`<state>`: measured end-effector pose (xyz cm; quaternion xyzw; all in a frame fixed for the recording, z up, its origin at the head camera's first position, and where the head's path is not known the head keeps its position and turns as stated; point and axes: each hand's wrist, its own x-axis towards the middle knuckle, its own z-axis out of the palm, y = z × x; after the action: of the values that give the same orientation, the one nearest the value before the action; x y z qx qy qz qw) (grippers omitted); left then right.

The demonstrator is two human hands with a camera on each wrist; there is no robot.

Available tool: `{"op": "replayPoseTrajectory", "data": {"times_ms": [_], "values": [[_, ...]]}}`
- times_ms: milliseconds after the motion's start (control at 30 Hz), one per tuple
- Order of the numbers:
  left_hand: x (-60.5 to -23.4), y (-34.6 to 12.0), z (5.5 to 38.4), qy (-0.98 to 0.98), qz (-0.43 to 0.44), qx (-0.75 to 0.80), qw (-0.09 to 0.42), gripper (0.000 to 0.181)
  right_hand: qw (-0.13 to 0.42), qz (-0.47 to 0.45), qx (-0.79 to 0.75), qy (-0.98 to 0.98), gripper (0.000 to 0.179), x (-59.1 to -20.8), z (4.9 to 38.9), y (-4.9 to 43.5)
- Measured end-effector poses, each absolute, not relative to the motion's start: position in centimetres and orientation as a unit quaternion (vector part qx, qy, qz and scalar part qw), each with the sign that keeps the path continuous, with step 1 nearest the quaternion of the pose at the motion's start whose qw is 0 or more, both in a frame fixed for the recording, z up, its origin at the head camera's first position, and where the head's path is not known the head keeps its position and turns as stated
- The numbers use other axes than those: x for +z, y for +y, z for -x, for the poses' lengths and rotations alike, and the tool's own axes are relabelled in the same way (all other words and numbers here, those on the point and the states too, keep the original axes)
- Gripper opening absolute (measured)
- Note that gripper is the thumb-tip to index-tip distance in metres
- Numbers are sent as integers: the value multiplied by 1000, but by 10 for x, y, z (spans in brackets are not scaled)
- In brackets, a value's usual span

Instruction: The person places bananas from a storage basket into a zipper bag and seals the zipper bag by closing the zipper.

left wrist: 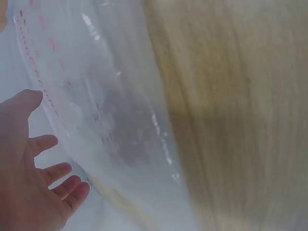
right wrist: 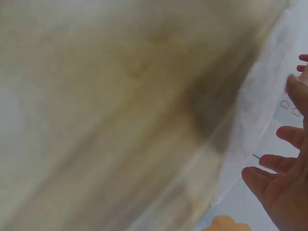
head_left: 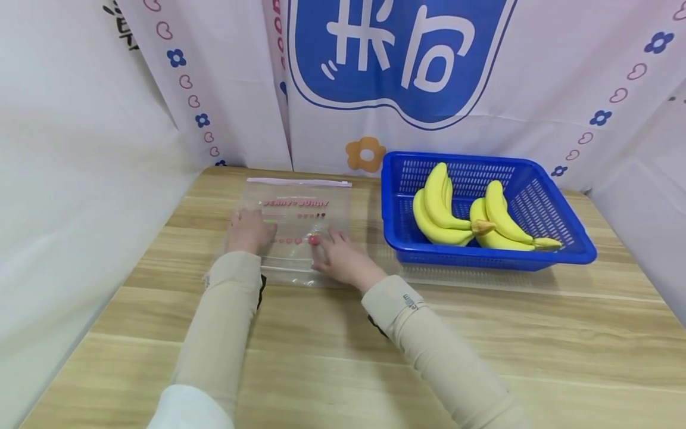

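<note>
A clear zip bag (head_left: 292, 225) with pink lettering and small pink prints lies flat on the wooden table, its pale slider closure (head_left: 297, 182) along the far side. My left hand (head_left: 249, 231) is at the bag's left side, fingers spread; in the left wrist view the thumb (left wrist: 30, 100) stands apart from the loosely bent fingers. Toward the bag's right side is my right hand (head_left: 343, 257), its fingertips over the printed film near a red dot (head_left: 313, 239). The right wrist view shows its relaxed fingers (right wrist: 276, 163) beside the film. Neither hand grips anything.
To the right stands a blue plastic basket (head_left: 482, 256) with slotted walls, holding two bunches of yellow bananas (head_left: 440, 205). White printed cloth (head_left: 332, 140) hangs behind the table (head_left: 321, 369), and white sheeting closes off both sides.
</note>
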<state>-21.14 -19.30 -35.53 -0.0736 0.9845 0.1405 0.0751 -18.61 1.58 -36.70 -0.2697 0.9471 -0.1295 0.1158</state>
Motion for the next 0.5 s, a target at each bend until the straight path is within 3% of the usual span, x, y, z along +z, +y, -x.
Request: {"op": "replayPoseTrajectory", "data": {"times_ms": [267, 500], "values": [[-365, -195, 213, 985, 67, 137, 84, 63, 120, 276, -115, 947, 76, -379, 184, 18], [-368, -197, 212, 978, 81, 142, 127, 66, 139, 288, -111, 941, 81, -381, 184, 19]]}}
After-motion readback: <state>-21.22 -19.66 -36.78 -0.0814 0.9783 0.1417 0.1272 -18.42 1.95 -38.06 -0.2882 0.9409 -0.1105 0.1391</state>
